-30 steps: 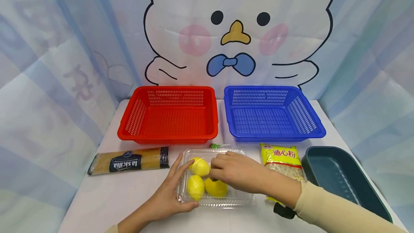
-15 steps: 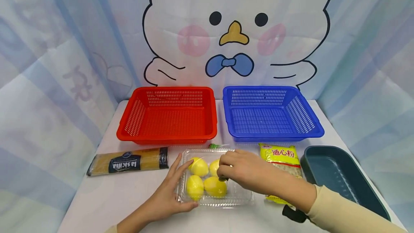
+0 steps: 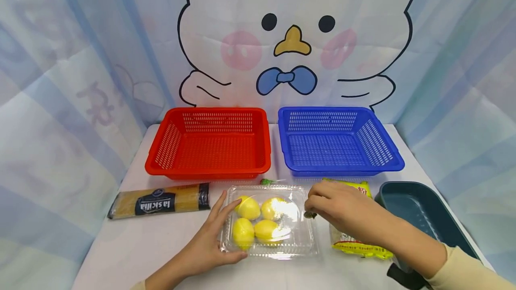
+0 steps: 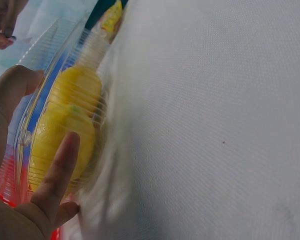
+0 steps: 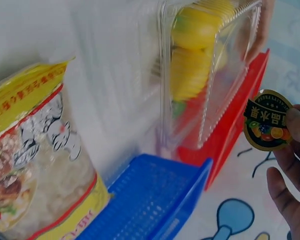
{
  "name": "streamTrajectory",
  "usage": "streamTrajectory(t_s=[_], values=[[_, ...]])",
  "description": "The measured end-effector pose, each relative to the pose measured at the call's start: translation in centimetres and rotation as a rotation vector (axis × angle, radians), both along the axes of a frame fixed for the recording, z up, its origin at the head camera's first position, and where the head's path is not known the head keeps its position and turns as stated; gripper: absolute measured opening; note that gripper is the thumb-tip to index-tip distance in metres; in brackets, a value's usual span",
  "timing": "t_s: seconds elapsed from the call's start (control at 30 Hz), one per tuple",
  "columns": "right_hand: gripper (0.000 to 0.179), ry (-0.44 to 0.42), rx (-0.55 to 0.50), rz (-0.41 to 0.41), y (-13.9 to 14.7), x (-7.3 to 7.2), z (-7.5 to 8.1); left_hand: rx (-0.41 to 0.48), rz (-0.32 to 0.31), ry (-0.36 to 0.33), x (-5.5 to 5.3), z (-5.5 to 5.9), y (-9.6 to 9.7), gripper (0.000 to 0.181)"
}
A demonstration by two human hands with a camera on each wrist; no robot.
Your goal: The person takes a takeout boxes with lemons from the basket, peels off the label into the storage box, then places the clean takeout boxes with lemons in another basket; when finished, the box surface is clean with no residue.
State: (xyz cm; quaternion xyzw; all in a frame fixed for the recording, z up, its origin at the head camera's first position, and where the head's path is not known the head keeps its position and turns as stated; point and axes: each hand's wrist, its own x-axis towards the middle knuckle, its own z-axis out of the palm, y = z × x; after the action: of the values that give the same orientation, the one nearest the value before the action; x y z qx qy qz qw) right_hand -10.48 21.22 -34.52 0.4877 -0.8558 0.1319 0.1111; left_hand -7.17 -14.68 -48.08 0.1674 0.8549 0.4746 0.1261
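A clear plastic clamshell box (image 3: 296, 243) with several lemons (image 3: 243, 232) inside lies on the white table, lid down. My left hand (image 3: 205, 240) rests at its left end with fingers spread: the thumb lies by the near edge and the fingertips touch the lid. Over the box's right edge, my right hand (image 3: 342, 209) pinches a round black-and-gold fruit sticker (image 5: 266, 120) between thumb and finger. The sticker is off the lid, its printed face showing in the right wrist view. A yellow macaroni bag (image 3: 360, 249) lies partly hidden beneath the right forearm.
A red basket (image 3: 207, 176) and a blue basket (image 3: 342, 171) stand along the back. A spaghetti pack (image 3: 159, 200) lies at left, a dark green tray (image 3: 411, 187) at right. A small green item (image 3: 267, 181) peeks out behind the box.
My right hand has moved right, from over the lemons to the box's right edge, carrying the sticker away from the lid. My left hand has stayed in place.
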Motion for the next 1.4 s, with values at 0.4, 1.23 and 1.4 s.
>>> streamTrajectory(t_s=[0.4,1.23,1.4], values=[[0.014,-0.024,-0.032,-0.130,5.1,0.6,0.7,-0.004,0.014,-0.021,0.1,-0.1,0.2,0.116],[0.049,0.009,0.089,-0.476,18.4,1.8,-1.8,-0.001,0.002,-0.011,-0.1,-0.1,0.2,0.114],[0.045,-0.030,0.129,-0.502,20.0,1.4,-2.8,-0.002,0.011,-0.021,0.0,-0.1,0.2,0.115]])
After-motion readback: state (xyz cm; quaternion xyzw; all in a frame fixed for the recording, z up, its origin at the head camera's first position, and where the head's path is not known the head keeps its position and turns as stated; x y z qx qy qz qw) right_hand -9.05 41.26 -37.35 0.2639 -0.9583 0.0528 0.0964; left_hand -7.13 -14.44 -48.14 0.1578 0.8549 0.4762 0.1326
